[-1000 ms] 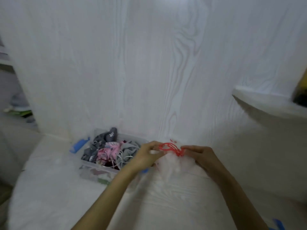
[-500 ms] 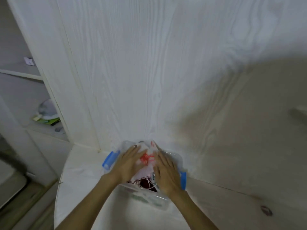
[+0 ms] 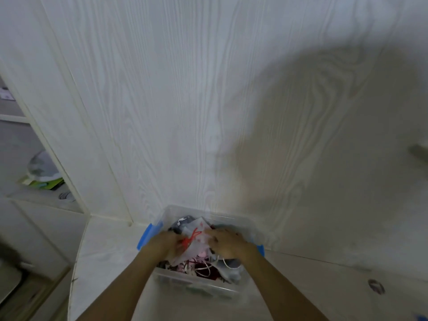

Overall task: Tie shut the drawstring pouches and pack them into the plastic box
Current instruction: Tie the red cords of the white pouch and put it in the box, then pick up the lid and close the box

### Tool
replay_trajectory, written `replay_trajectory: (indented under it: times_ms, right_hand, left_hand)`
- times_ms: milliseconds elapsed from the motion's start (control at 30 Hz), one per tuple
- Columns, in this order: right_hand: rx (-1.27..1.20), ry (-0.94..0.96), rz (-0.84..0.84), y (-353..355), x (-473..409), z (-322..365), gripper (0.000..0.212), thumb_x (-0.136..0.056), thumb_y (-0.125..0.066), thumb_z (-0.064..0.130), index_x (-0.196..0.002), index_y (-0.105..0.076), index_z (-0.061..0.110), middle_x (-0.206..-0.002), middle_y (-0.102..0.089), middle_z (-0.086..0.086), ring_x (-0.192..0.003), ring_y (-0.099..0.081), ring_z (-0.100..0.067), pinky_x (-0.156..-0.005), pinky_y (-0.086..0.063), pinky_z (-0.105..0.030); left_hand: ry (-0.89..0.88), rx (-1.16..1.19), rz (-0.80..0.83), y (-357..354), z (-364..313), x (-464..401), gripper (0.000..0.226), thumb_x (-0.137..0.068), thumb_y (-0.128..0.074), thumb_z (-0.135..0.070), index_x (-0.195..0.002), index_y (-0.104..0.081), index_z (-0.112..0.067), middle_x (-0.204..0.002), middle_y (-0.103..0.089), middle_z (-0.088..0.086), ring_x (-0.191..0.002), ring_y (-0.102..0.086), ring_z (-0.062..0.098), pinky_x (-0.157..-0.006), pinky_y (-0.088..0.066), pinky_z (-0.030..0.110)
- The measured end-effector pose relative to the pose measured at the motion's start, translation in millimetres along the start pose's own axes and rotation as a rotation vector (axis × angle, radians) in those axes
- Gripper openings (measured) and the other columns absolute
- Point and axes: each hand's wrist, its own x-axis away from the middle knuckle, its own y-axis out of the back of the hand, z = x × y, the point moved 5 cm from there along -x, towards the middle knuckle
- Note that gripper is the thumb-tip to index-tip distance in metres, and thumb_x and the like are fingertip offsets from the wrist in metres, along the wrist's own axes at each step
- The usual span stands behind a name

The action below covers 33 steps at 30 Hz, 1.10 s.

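Observation:
A clear plastic box (image 3: 196,286) with blue latches (image 3: 148,235) stands on the white counter against the wall, filled with several fabric pouches. On top lies a white pouch (image 3: 196,247) with a red drawstring (image 3: 193,237). My left hand (image 3: 162,245) lies on its left side and my right hand (image 3: 228,243) on its right, both pressing it down into the box. Grey pouches (image 3: 185,222) show behind my hands, and pink and dark red ones (image 3: 203,269) with white cords in front. My fingertips are blurred.
A white wood-grain wall (image 3: 208,112) rises right behind the box. The counter (image 3: 108,251) ends at a left edge, beyond which sits a shelf niche with a grey cap and green items (image 3: 44,174). A dark mark (image 3: 376,286) sits on the counter to the right.
My hands carried the white pouch from the counter over to the box and now push it in. My view swung left and down with it.

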Motion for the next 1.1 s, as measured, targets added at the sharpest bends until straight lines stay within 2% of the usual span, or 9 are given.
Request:
replay_trajectory:
  times_ms: [133, 200, 300, 400, 467, 600, 700, 900, 1100]
  right_hand:
    - [-0.419, 0.031, -0.196, 26, 30, -12, 0.034, -0.099, -0.035, 0.038, -0.123, -0.057, 0.028, -0.116, -0.057, 0.007, -0.111, -0.057, -0.021, -0.099, -0.042, -0.032]
    - [-0.516, 0.028, -0.342, 41, 60, -34, 0.031, -0.098, -0.041, 0.036, -0.101, -0.066, 0.017, -0.106, -0.063, 0.001, -0.103, -0.059, -0.021, -0.096, -0.044, -0.035]
    - [-0.597, -0.03, -0.459, 49, 115, -86, 0.023, -0.096, -0.046, 0.034, -0.095, -0.068, 0.03, -0.099, -0.068, 0.006, -0.093, -0.062, -0.012, -0.086, -0.047, -0.028]
    - [-0.62, -0.109, -0.466, 43, 177, -154, 0.022, -0.097, -0.047, 0.021, -0.09, -0.066, 0.028, -0.078, -0.066, 0.011, -0.067, -0.062, 0.001, -0.078, -0.052, -0.028]
    - [-0.594, -0.216, -0.448, 31, 217, -204, 0.02, -0.096, -0.049, 0.016, -0.095, -0.069, 0.019, -0.081, -0.068, 0.005, -0.065, -0.062, 0.004, -0.081, -0.053, -0.031]
    - [-0.431, -0.575, -0.362, -20, 322, -321, 0.031, -0.097, -0.048, 0.023, -0.125, -0.058, 0.014, -0.135, -0.053, -0.004, -0.12, -0.053, -0.019, -0.097, -0.038, -0.025]
    - [-0.369, -0.707, -0.318, -49, 369, -373, 0.047, -0.098, -0.046, 0.027, -0.142, -0.037, 0.013, -0.151, -0.032, -0.006, -0.136, -0.035, -0.023, -0.108, -0.03, -0.03]
    - [-0.319, -0.872, -0.24, -80, 394, -435, 0.066, -0.1, -0.034, 0.038, -0.151, 0.002, 0.017, -0.159, 0.013, -0.008, -0.147, 0.001, -0.028, -0.118, -0.013, -0.044]
    - [-0.519, -1.083, -0.438, -78, 380, -487, 0.081, -0.097, -0.036, 0.048, -0.149, 0.008, 0.004, -0.159, 0.011, -0.008, -0.147, 0.003, -0.025, -0.118, -0.002, -0.045]
  left_hand:
    - [-0.057, 0.276, -0.318, 38, -4, 19, 0.033, -0.076, -0.06, -0.054, -0.094, -0.07, -0.03, -0.106, -0.068, -0.013, -0.09, -0.063, 0.009, -0.074, -0.046, 0.021]
    - [-0.101, 0.388, -0.546, 64, -32, 42, 0.023, -0.081, -0.066, -0.036, -0.101, -0.071, -0.026, -0.108, -0.061, -0.018, -0.094, -0.058, 0.005, -0.076, -0.041, 0.019]
    - [-0.072, 0.468, -0.7, 82, -91, 60, 0.019, -0.089, -0.058, -0.022, -0.103, -0.069, -0.028, -0.111, -0.066, -0.01, -0.099, -0.063, 0.013, -0.081, -0.047, 0.027]
    - [-0.169, 0.61, -0.564, 66, -178, 47, 0.015, -0.09, -0.057, -0.024, -0.093, -0.07, -0.03, -0.099, -0.073, -0.006, -0.091, -0.068, 0.015, -0.08, -0.053, 0.031]
    - [-0.218, 0.668, -0.404, 43, -236, 32, 0.015, -0.091, -0.058, -0.023, -0.095, -0.072, -0.025, -0.101, -0.073, -0.002, -0.095, -0.067, 0.017, -0.083, -0.053, 0.031]
    - [-0.169, 0.827, 0.104, -36, -368, 16, 0.024, -0.093, -0.056, -0.015, -0.113, -0.067, -0.008, -0.113, -0.066, 0.009, -0.097, -0.062, 0.021, -0.074, -0.047, 0.028]
    - [-0.028, 0.999, 0.356, -90, -429, 19, 0.03, -0.096, -0.052, -0.016, -0.122, -0.059, -0.002, -0.126, -0.059, 0.009, -0.1, -0.056, 0.019, -0.081, -0.048, 0.031]
    - [0.235, 1.048, 0.231, -159, -500, -1, 0.045, -0.098, -0.046, -0.014, -0.141, -0.037, -0.004, -0.138, -0.041, 0.014, -0.115, -0.048, 0.03, -0.091, -0.044, 0.032]
    - [0.188, 0.812, 0.065, -163, -520, -32, 0.057, -0.095, -0.046, -0.021, -0.146, -0.026, -0.005, -0.153, -0.017, 0.012, -0.137, -0.021, 0.03, -0.111, -0.026, 0.039]
